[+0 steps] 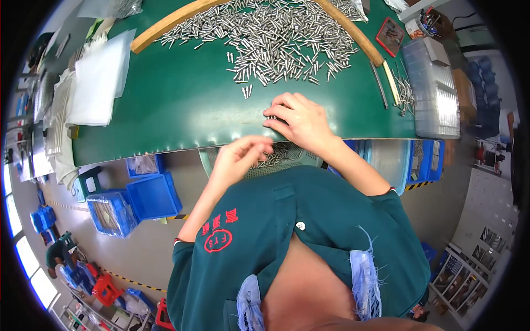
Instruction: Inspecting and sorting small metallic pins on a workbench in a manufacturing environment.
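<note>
Near the front edge of the green counter (165, 118), pinching a few small metal pins (271, 117) between thumb and fingers of the right hand (302, 119), low at the counter's surface. Just past the edge, to the left and nearer the body, holding the left hand (236, 158) with fingers curled toward the thumb, above a pale green basket (305, 159) with more metal pieces inside; cannot tell whether pressed together or pinching anything. Ahead, facing a few loose pins (247, 91) side by side, then a wide heap of pins (276, 41) spread between wooden strips (353, 32). To the left, flanked by translucent sheets (96, 83); to the right, by a red-rimmed tray (397, 44), longer metal rods (406, 96) and a clear plastic box (436, 121).
</note>
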A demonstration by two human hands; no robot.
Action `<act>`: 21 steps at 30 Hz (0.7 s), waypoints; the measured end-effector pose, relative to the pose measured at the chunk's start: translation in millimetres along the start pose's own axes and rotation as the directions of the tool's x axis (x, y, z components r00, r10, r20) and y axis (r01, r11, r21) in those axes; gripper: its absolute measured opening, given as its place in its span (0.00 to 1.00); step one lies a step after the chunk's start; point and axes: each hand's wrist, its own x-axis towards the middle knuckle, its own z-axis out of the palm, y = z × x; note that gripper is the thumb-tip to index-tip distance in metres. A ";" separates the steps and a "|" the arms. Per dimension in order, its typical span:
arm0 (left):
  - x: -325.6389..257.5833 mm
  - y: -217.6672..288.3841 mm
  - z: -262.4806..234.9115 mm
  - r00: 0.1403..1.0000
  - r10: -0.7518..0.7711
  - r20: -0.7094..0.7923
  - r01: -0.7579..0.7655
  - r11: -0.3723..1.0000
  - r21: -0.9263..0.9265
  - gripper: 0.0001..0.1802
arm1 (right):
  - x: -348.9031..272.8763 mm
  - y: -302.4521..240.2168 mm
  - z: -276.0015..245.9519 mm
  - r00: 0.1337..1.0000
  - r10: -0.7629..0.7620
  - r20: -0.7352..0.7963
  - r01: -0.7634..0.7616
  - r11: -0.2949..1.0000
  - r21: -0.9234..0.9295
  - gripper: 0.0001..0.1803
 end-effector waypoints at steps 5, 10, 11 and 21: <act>6.1 -14.6 8.2 0.892 -0.210 0.401 0.400 0.781 -0.480 0.26 | -12.3 -4.5 -7.8 0.992 -0.095 0.084 0.090 0.994 0.066 0.09; 21.1 -26.5 14.1 0.858 -0.222 0.464 0.509 0.492 -0.706 0.18 | -28.2 -14.6 -8.7 0.985 -0.138 0.104 0.131 0.989 0.073 0.10; 21.8 -29.3 14.6 0.853 -0.190 0.486 0.514 0.470 -0.718 0.17 | -29.7 -15.4 -9.3 0.984 -0.140 0.107 0.132 0.989 0.073 0.10; 16.7 -26.5 31.7 0.921 -0.307 0.241 0.390 0.743 -0.545 0.17 | -33.4 -12.1 -22.4 0.971 -0.095 0.221 0.029 0.958 0.286 0.20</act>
